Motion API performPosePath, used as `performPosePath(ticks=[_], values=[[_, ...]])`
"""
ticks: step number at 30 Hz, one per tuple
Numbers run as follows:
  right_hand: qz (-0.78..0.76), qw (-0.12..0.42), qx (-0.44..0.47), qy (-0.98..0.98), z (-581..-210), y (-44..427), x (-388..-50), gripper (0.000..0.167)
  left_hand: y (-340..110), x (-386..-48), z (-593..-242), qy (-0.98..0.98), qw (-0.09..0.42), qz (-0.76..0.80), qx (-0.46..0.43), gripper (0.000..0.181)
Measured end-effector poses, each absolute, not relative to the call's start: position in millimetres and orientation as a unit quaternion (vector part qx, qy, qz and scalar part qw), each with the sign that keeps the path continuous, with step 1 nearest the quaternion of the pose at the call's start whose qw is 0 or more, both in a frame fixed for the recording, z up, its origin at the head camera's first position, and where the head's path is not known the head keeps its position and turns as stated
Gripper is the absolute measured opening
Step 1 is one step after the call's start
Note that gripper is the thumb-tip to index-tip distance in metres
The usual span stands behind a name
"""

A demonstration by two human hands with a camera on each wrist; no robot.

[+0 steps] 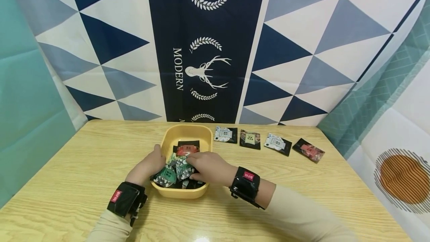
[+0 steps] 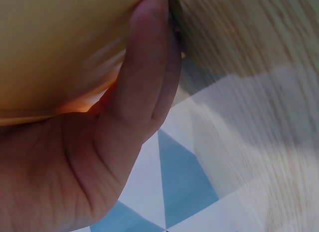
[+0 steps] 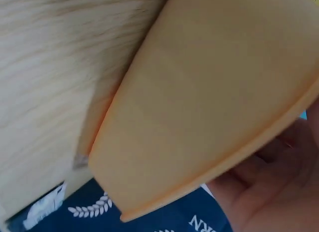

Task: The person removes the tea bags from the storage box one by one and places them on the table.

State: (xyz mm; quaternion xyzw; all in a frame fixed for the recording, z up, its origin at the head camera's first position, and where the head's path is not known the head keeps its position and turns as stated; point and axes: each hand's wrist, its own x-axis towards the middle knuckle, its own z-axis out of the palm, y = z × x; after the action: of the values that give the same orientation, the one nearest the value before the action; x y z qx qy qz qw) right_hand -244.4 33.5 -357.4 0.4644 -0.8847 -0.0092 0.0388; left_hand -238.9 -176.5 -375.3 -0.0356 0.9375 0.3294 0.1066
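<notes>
A yellow bin (image 1: 181, 194) stands on the wood-grain counter (image 1: 74, 186), with several dark packets heaped inside it. The left hand (image 1: 150, 163) rests against the bin's left side, its visible fingers nearly straight along the outer wall; whether its thumb hooks over the rim, and so how far its grip closes, cannot be told. The right hand (image 1: 212, 165) reaches in over the right rim with its fingers bent, and its grip is closed to a pinch — thumb and index finger hold the edge of a green patterned packet (image 1: 183, 168) within the bin. Just left of that packet lies a green-labelled packet (image 1: 167, 176), near the left hand, and a red-labelled packet (image 1: 188, 149) lies toward the back. To the right of the bin, 4 packets lie apart in a loose row on the counter: a blue-and-white packet (image 1: 226, 135) nearest the bin, a brown packet (image 1: 250, 139), a white-patterned packet (image 1: 277, 144) and a red-and-black packet (image 1: 308, 150). Behind them hangs a triangle-patterned cloth (image 1: 282, 44) — its dark middle strip carries a white deer head (image 1: 196, 71).
</notes>
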Motion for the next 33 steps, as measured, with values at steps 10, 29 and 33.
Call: performPosePath(ticks=[10, 29, 33], values=[[-0.007, -0.027, 0.438, -0.898, -363.0, 24.6, -252.5, 0.05, -175.1, -239.4, -374.3, 0.938, 0.111, 0.328, -0.031, 0.048], [0.036, 0.063, 0.47, -0.88, -361.1, 31.1, -245.5, 0.029, -177.1, -238.2, -374.0, 0.94, 0.11, 0.321, -0.03, 0.044], [0.039, 0.063, 0.478, -0.875, -358.7, 35.1, -240.6, 0.03, -177.1, -237.8, -374.3, 0.939, 0.109, 0.324, -0.03, 0.045]])
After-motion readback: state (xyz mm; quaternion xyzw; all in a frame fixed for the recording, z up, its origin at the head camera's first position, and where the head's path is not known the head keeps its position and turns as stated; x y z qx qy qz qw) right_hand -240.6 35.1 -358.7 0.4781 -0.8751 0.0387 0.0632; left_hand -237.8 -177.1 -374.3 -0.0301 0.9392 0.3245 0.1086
